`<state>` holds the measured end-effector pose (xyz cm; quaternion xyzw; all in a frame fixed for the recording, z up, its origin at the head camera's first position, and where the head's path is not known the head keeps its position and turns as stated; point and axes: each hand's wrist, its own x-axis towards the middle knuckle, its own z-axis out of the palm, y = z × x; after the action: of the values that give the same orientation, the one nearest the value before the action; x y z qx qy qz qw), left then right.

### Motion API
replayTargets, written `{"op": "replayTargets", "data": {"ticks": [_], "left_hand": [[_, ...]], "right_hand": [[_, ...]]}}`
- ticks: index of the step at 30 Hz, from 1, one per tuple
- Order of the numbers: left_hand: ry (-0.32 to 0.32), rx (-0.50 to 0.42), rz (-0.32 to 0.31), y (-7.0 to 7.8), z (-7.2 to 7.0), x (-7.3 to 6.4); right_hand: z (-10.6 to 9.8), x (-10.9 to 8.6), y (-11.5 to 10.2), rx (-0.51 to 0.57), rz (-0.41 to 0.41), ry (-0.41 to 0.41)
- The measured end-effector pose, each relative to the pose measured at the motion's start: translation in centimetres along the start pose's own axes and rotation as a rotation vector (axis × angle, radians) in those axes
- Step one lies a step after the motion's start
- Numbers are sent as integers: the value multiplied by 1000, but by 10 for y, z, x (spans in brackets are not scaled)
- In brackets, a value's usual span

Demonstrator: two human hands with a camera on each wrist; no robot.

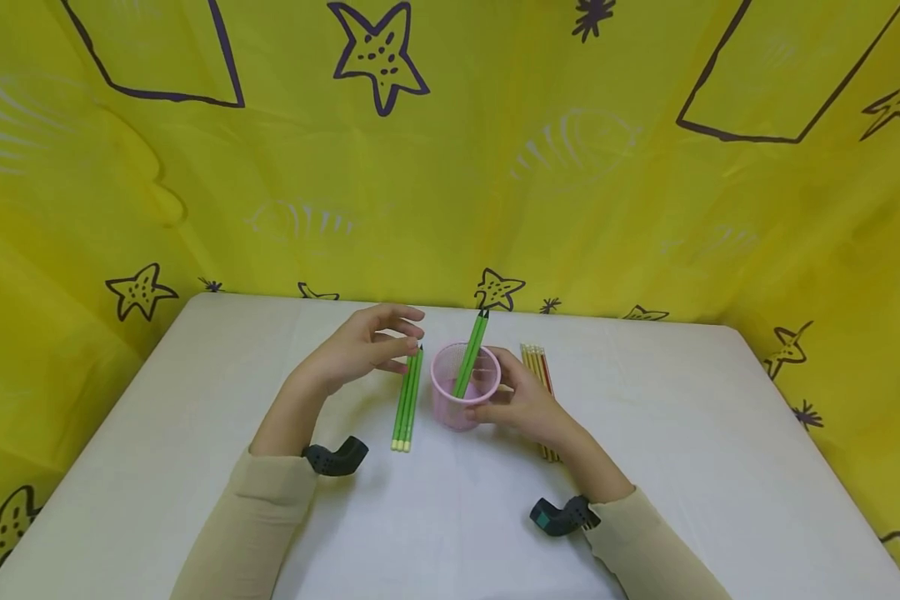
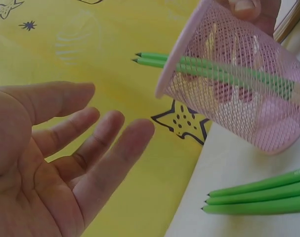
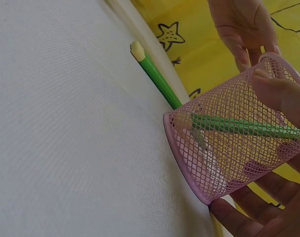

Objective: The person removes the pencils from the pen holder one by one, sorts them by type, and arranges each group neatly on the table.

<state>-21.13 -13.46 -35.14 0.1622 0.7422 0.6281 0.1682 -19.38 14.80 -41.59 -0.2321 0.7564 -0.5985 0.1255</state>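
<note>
My right hand [image 1: 528, 404] grips a pink mesh pencil cup [image 1: 453, 417] from its right side, thumb and fingers around the wall. Two green pencils [image 1: 471, 354] lean inside the cup, dark points up. Three green pencils [image 1: 407, 408] lie side by side on the table left of the cup, their pale ends toward me. My left hand [image 1: 363, 344] hovers over their pointed ends with fingers apart. In the left wrist view its palm [image 2: 41, 187] shows nothing held. The right wrist view shows the thumb [image 3: 283, 94] pressing the mesh near the rim.
A row of yellowish pencils [image 1: 534, 360], one of them red, lies right of the cup, partly hidden behind my right hand and wrist. White cloth [image 1: 667, 433] covers the table. A yellow patterned curtain [image 1: 450, 167] rises along the back and sides.
</note>
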Motion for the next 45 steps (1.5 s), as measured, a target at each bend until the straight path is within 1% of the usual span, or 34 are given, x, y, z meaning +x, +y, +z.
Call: {"op": "replayTargets", "data": {"ticks": [5, 10, 14, 18, 20, 26, 28, 31, 35, 38, 42, 45], "left_hand": [[-3, 16, 59, 5, 3, -1], [30, -15, 103, 6, 8, 1], [58, -23, 119, 2, 15, 5], [71, -4, 107, -2, 21, 8], [71, -8, 95, -5, 23, 10], [64, -75, 62, -10, 27, 14], [64, -85, 50, -13, 28, 15], [44, -67, 58, -18, 31, 18], [-20, -7, 123, -23, 36, 20], [-60, 19, 156, -24, 39, 20], [-81, 78, 140, -24, 41, 19], [-110, 120, 138, -25, 41, 19]], "right_hand": [[1, 0, 1, -1, -10, 5], [1, 0, 1, -1, -1, 7], [2, 0, 0, 0, -4, 0], [4, 0, -1, 2, -13, -7], [4, -1, -2, 6, -17, -10], [5, 0, -2, 16, -32, -24], [6, 0, -2, 13, -34, -28], [6, 0, -1, 12, -38, -32], [5, -1, 1, 10, -42, -35], [5, -1, 1, 6, -44, -36], [6, -1, 0, 2, -43, -41], [6, -1, -1, 3, -46, -45]]}}
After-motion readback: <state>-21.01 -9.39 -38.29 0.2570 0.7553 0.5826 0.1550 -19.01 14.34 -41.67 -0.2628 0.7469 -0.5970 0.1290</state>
